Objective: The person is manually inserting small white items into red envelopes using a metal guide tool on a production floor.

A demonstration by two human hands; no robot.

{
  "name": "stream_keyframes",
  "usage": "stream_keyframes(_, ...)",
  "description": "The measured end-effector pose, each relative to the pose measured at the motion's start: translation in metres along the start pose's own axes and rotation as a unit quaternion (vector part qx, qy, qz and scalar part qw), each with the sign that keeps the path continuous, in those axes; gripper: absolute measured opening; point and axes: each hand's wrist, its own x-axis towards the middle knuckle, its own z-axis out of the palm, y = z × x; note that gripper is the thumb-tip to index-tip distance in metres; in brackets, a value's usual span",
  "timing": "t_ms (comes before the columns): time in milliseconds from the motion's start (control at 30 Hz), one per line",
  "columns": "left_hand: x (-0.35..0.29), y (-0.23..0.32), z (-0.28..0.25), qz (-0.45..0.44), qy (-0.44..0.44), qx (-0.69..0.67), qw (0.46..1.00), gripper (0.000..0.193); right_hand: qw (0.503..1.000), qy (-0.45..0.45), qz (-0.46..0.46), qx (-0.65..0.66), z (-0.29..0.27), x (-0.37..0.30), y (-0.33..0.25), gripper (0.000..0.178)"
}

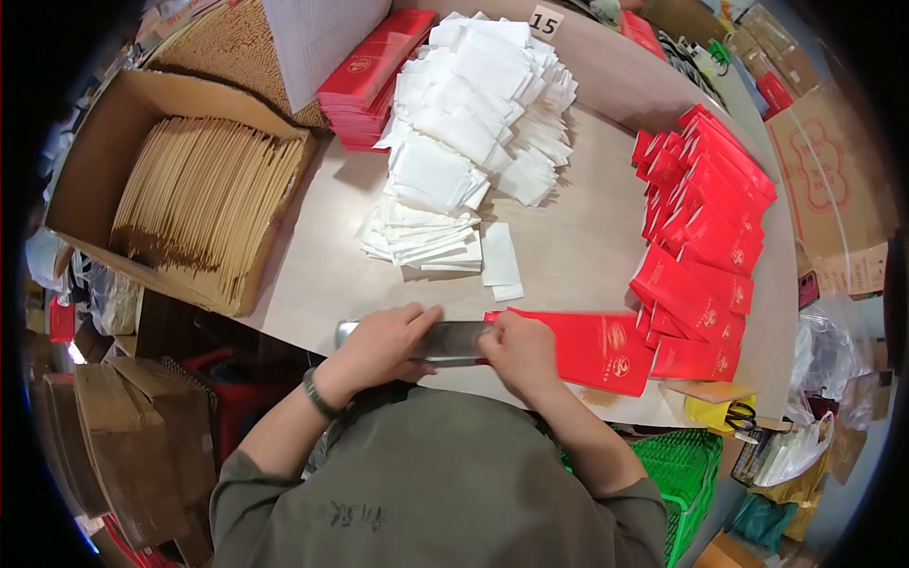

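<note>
Left grip (383,343) on grey bar (458,342); white packets (473,104) ahead, carton (102,156) left.

The left hand (386,343) hides part of a silver thing (461,338), its kind unclear; the right hand (523,350) covers some red packets (598,352). A sleeve (632,519) partly blocks the green basket (693,485); the top edge crops a white sheet (327,43).
</note>
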Motion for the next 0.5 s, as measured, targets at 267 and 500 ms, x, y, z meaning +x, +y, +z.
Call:
stream_keyframes(267, -0.007, 0.048, -0.040, 0.068, 0.050, -0.546, 0.834, 0.054, 0.894, 0.130, -0.392, -0.176, -0.060, -0.017, -0.045, 0.039)
stream_keyframes(500, -0.018, 0.085, -0.055, 0.063, 0.161, -0.468, 0.867, 0.047, 0.791, 0.244, -0.476, -0.298, -0.091, -0.007, -0.054, 0.046)
